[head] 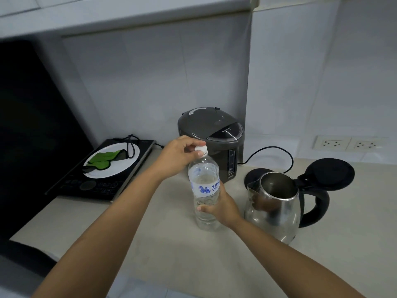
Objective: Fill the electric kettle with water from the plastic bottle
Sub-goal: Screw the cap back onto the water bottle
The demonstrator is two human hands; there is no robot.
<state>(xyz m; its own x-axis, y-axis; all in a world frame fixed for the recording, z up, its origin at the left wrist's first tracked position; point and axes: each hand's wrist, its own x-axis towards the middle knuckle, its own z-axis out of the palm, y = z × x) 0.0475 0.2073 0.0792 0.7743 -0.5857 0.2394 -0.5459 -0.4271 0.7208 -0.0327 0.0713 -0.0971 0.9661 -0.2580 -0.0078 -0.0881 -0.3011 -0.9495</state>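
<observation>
Hands grip a plastic bottle (204, 188) standing upright on a pale tabletop (171, 254).

Left hand (180, 155) pinches the white cap (201, 149) at the bottle's top; right hand (221, 206) is wrapped around its lower half. Just right of the bottle stands a steel electric kettle (277, 209), its black lid (329, 172) flipped open. Behind them sits a grey hot-water dispenser (211, 134). Farther left, a white plate (111, 161) holding green leaves rests on a black induction cooker (96, 186).

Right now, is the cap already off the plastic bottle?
No. The white cap sits on the bottle, pinched by the left hand fingers.
</observation>
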